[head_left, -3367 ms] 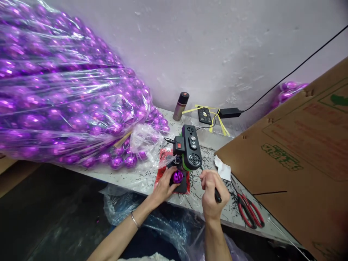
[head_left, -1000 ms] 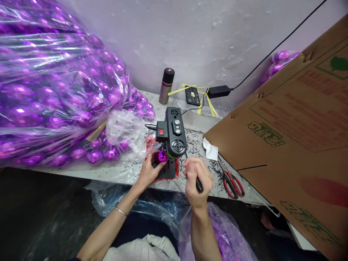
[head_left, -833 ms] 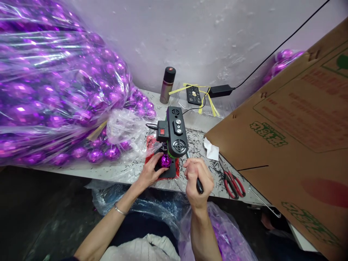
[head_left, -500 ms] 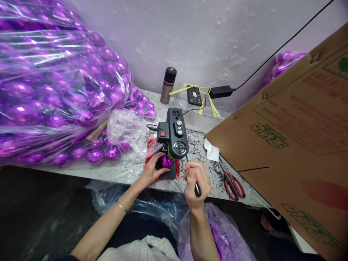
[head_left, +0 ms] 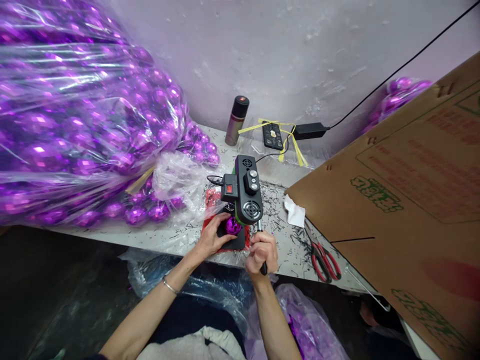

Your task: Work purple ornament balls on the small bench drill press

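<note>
Far left: clear bag [head_left: 78,120] full of shiny purple balls, resting on tabletop [head_left: 150,235], knotted-looking bunched plastic at its right end. Left grip [head_left: 211,236], silver bangle on that wrist: thumb and fingers closed around one purple ball [head_left: 233,226]. Ball sits over black base plate [head_left: 237,243], just beside front end of black machine [head_left: 248,192]; red sheet [head_left: 210,201] under plate. Can't tell if ball touches plate. Behind: black-capped can [head_left: 237,120], upright. Right grip [head_left: 262,250]: clenched on machine's lever, black handle [head_left: 264,268] poking out below. Dark scraps [head_left: 273,204] scattered right of machine. Then white paper [head_left: 294,212], red-handled cutters [head_left: 325,262] lying flat. Far right: cardboard box [head_left: 412,200], tilted.
</note>
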Tool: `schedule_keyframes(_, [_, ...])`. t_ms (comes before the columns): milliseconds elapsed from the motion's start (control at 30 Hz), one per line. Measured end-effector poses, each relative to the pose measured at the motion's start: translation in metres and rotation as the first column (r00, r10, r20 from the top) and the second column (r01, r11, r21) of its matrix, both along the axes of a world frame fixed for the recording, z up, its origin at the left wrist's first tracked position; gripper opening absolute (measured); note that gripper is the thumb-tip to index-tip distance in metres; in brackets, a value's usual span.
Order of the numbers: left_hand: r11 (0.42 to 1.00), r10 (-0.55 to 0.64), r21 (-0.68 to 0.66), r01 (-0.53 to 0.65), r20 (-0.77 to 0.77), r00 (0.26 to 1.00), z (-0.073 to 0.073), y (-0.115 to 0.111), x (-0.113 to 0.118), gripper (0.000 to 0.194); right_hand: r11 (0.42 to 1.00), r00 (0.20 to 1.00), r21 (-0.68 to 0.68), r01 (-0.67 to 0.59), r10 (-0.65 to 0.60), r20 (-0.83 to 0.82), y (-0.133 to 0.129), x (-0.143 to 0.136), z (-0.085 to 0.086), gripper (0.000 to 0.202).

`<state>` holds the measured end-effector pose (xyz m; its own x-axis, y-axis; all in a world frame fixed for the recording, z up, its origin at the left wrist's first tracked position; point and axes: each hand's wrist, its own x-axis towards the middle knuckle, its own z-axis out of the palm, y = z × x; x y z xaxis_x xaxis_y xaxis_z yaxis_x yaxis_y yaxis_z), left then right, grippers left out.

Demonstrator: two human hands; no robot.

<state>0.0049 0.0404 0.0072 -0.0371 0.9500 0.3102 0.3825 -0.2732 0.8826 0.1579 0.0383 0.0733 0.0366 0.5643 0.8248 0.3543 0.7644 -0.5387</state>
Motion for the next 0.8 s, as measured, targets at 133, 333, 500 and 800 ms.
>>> schedule_keyframes(133, [1.0, -0.003, 0.0, 0.003, 0.0, 1.0, 0.001, 0.0, 0.0, 0.056, 1.0, 1.0, 0.02, -0.01, 0.01, -0.014, 0.003, -0.001, -0.006, 0.032])
schedule_keyframes(333, [1.0, -0.001, 0.017, 0.001, -0.001, 1.0, 0.001, 0.002, -0.001, 0.055, 0.998, 0.997, 0.02, -0.06, 0.061, -0.042, 0.005, 0.0, -0.015, 0.035])
schedule_keyframes(500, [0.999, 0.0, 0.035, 0.0, 0.003, 1.0, 0.001, 0.003, 0.0, 0.054, 0.993, 0.993, 0.008, -0.117, 0.117, -0.033, 0.006, 0.004, -0.027, 0.031])
schedule_keyframes(800, [0.999, 0.004, 0.054, -0.004, 0.001, 1.0, -0.002, 0.006, 0.002, 0.054, 0.99, 0.99, 0.055, -0.131, 0.128, 0.049, 0.009, 0.006, -0.024, 0.038])
